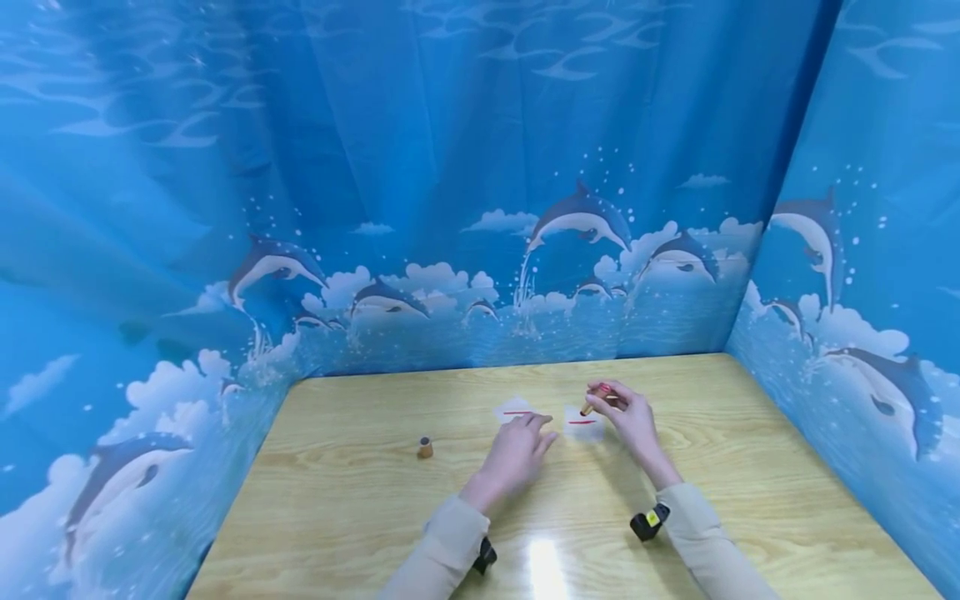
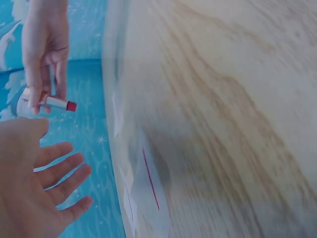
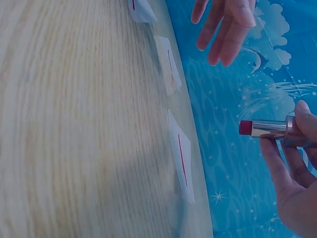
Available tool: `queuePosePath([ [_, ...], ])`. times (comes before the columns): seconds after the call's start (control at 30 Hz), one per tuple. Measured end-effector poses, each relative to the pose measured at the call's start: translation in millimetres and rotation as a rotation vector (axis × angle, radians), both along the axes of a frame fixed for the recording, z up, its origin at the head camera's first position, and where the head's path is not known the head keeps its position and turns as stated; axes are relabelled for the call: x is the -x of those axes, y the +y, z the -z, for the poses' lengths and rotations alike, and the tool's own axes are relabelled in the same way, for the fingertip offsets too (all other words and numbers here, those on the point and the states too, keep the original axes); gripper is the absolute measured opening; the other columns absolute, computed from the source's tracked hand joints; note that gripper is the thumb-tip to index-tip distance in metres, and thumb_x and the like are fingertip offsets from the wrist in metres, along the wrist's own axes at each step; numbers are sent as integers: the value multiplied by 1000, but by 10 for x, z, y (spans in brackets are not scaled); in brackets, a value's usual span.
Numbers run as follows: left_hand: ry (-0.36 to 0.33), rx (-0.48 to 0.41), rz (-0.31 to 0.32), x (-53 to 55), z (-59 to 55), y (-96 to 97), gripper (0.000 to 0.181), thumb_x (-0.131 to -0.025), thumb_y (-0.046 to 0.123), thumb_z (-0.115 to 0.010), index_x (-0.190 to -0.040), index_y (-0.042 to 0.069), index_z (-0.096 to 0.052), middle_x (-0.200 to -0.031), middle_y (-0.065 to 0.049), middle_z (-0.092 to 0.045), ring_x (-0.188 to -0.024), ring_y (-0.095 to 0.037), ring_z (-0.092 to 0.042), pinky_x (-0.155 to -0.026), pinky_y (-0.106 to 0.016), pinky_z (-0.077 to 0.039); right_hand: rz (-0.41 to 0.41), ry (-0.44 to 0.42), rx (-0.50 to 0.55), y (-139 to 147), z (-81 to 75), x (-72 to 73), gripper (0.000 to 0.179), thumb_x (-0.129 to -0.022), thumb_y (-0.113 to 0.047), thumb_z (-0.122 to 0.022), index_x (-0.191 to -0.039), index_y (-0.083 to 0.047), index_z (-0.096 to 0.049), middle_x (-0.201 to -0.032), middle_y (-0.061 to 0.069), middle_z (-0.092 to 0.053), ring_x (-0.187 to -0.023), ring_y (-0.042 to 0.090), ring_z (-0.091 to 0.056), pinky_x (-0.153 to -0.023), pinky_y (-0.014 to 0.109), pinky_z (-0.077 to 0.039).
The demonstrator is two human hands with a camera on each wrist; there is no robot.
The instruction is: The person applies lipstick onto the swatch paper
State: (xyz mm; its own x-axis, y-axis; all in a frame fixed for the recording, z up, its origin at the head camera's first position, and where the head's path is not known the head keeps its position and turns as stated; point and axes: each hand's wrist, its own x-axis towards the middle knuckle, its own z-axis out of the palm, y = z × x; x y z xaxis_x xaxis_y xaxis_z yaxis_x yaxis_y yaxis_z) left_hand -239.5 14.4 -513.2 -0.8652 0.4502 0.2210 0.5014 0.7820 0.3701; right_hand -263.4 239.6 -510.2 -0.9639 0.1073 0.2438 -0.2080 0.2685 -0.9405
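My right hand (image 1: 633, 421) pinches a lipstick (image 3: 270, 129) between thumb and fingers. Its case is shiny metal, and the red bullet sticks out uncapped. In the head view the lipstick slants over a white paper slip (image 1: 585, 429) that bears a red stroke. My left hand (image 1: 517, 450) holds nothing; its fingers are spread and relaxed, as the left wrist view also shows. Just past its fingertips is another paper slip (image 1: 512, 407) with a red line, partly covered by the hand in the head view. The right wrist view shows a further marked slip (image 3: 143, 11) at its top edge.
A small gold cap (image 1: 425, 448) with a dark open end stands on the wooden table (image 1: 337, 500), left of my left hand. Blue dolphin-print curtains (image 1: 450, 208) border the table at the back and both sides. Black wrist cameras (image 1: 649, 522) sit by the sleeves.
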Motion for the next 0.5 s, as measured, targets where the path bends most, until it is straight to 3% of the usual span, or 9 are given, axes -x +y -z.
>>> queuePosePath([
  [0.13,9,-174,-27,18,-14,-80,37,-108,32,-51,-133,8,-64,-130,-8,-67,-118,-24,-64,-101,-39,-54,3,-9,15,-46,2,-24,39,-92,-21,-77,-123,1,-69,-121,23,-70,-89,0,-67,-79,13,-54],
  [0.33,-44,-459,-83,-2,-26,-214,32,-108,26,-51,-128,7,-67,-123,-8,-71,-108,-23,-68,-92,-39,-57,19,-7,33,-124,-18,-68,37,-90,-19,-79,-121,1,-70,-119,23,-71,-88,2,-67,-74,15,-54],
  [0.43,-104,-578,-118,-24,-48,-269,31,-108,25,-51,-126,7,-68,-123,-8,-71,-107,-24,-69,-92,-40,-58,23,-3,41,-172,-40,-96,36,-91,-18,-78,-120,1,-70,-116,19,-72,-87,1,-66,-73,14,-54],
  [0.5,-163,-657,-137,-35,-53,-307,33,-109,28,-49,-127,7,-67,-123,-8,-71,-107,-24,-69,-93,-40,-58,11,-15,46,-231,-154,-171,34,-91,-14,-77,-120,3,-70,-116,20,-72,-87,1,-66,-74,14,-54],
])
